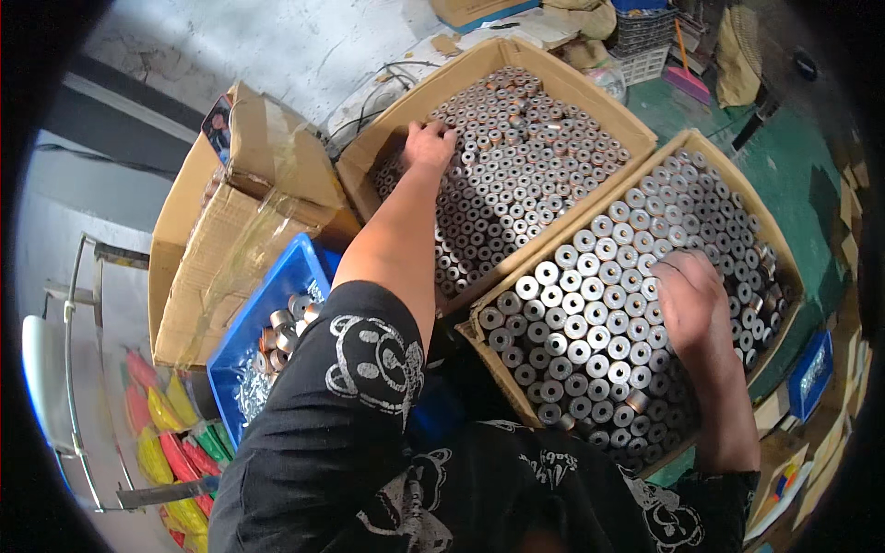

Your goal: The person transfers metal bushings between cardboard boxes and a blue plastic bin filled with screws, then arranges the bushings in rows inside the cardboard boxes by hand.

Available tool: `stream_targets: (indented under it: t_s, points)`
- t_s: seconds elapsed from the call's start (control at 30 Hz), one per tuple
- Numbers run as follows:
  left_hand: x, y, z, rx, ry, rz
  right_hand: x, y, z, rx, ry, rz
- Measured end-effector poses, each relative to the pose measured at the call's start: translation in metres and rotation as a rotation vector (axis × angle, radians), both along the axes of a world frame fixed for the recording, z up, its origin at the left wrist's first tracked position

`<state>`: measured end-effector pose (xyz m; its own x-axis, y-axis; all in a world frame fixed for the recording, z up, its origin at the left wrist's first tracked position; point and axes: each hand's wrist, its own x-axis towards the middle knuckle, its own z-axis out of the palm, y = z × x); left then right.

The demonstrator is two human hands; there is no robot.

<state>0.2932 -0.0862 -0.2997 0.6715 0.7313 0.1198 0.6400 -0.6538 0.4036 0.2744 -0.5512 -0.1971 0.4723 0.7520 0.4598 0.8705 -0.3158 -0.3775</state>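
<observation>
My left hand reaches into the far cardboard box, near its left wall, above tightly packed ring-ended metal cylinders. Its fingers are bent downward, and whatever lies under them is hidden. My right hand is over the nearer cardboard box on the right, which is filled with larger metal cylinders with round centre holes. The fingers there are curled in and close to the cylinders' tops; their tips are hidden, so what they hold cannot be made out.
To the left, a blue bin holds loose copper-and-silver cylinders and small metal pieces. Behind it stands a taped cardboard box with a phone propped on it. A blue tray is at far right; a pink dustpan lies farther back.
</observation>
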Motion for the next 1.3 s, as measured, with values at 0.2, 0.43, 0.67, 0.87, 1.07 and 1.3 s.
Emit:
stream_targets:
  t_s: [0.2,0.43,0.67,0.87,1.07,1.3]
  points:
    - [-0.016,-0.046,0.000,0.205,0.028,-0.028,-0.004,-0.006,0.005,-0.004,0.055,-0.054]
    - [-0.034,-0.075,0.020,0.245,0.262,-0.026,-0.005,-0.009,-0.002,-0.080,0.014,-0.101]
    - [-0.002,-0.085,0.040,0.233,0.360,-0.017,-0.004,-0.013,-0.005,-0.118,0.006,-0.089]
    - [0.048,0.012,0.015,0.217,0.251,0.191,-0.005,-0.004,0.005,0.025,-0.056,-0.022]
    - [0.052,0.030,-0.026,-0.035,-0.246,0.236,-0.003,-0.003,0.003,-0.130,-0.048,-0.056]
    - [0.052,0.035,-0.033,0.111,-0.118,0.176,-0.005,-0.001,0.003,-0.140,-0.008,-0.052]
